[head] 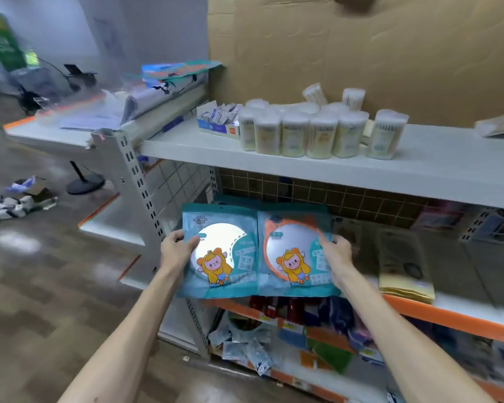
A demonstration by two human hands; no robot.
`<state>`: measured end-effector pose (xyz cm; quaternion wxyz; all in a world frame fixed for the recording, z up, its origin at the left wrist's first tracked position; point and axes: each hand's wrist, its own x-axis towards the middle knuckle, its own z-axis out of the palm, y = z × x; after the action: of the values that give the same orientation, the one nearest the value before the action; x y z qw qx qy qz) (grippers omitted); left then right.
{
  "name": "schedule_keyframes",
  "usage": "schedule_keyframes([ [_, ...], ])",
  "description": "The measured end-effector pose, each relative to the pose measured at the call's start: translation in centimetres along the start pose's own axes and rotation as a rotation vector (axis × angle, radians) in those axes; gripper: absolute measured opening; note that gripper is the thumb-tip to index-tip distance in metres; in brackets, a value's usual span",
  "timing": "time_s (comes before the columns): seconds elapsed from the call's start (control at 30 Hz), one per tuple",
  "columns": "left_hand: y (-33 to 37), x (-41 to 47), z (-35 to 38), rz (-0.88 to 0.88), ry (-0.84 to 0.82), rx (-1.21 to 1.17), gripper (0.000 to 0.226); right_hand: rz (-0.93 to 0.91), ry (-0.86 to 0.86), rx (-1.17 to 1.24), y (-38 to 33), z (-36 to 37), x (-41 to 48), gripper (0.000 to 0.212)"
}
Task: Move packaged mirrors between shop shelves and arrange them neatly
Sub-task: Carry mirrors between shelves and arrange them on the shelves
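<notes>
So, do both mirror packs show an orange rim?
No, only the right pack shows an orange rim; the left pack has none.

**Two mirror packs held side by side at a shop shelf**

My left hand grips the outer edge of the left mirror pack, and my right hand grips the outer edge of the right mirror pack, whose mirror has an orange rim. The teal packs meet edge to edge in front of the orange-fronted shelf. On the white upper shelf, tubs of cotton swabs stand clustered before a cardboard sheet.
</notes>
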<state>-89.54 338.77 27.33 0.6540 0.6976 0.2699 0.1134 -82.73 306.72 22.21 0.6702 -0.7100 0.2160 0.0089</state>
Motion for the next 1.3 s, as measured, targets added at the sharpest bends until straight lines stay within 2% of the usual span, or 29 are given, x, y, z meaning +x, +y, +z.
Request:
schedule_keyframes([
  [0.1, 0.0, 3.6, 0.6, -0.004, -0.050, 0.011, 0.006, 0.057, 0.045, -0.004, 0.1, 0.6, 0.8, 0.031],
  [0.17, -0.5, 6.5, 1.0, -0.012, -0.072, 0.021, 0.007, 0.090, 0.089, 0.017, 0.3, 1.1, 1.2, 0.030],
  [0.3, -4.6, 14.0, 2.0, -0.039, -0.125, 0.083, 0.033, 0.142, 0.181, 0.008, 0.8, 2.6, 2.2, 0.028],
  [0.43, -2.3, 16.4, 3.0, -0.054, -0.146, 0.104, 0.036, 0.174, 0.260, 0.047, -0.2, 5.0, 2.6, 0.046],
  [0.53, -0.9, 19.4, 3.9, -0.034, -0.144, 0.141, 0.022, 0.192, 0.322, 0.070, -0.6, 6.5, 3.8, 0.032],
  [0.67, -0.1, 22.1, 4.4, 0.055, -0.196, 0.141, 0.036, 0.215, 0.347, 0.095, -1.4, 8.3, 5.0, 0.015],
  [0.8, 0.7, 24.9, 5.9, 0.063, -0.197, 0.140, 0.046, 0.239, 0.315, 0.046, -2.4, 9.3, 7.0, 0.035],
  [0.87, 0.6, 25.8, 6.5, 0.045, -0.190, 0.191, 0.050, 0.190, 0.306, -0.002, -2.3, 9.8, 8.4, 0.045],
  [0.93, -0.3, 27.0, 7.2, 0.025, -0.197, 0.187, 0.049, 0.073, 0.305, -0.018, -2.5, 10.5, 9.3, 0.042],
  [1.0, -1.4, 27.8, 7.5, 0.001, -0.197, 0.203, 0.047, -0.012, 0.320, -0.033, -2.2, 11.0, 10.1, 0.028],
  [1.07, -2.6, 28.7, 7.7, 0.008, -0.204, 0.260, 0.042, -0.014, 0.337, -0.089, -1.5, 11.3, 10.7, 0.015],
  [1.3, -3.9, 28.6, 8.4, 0.079, -0.250, 0.327, 0.026, -0.001, 0.362, -0.173, -0.4, 12.1, 11.5, 0.015],
])
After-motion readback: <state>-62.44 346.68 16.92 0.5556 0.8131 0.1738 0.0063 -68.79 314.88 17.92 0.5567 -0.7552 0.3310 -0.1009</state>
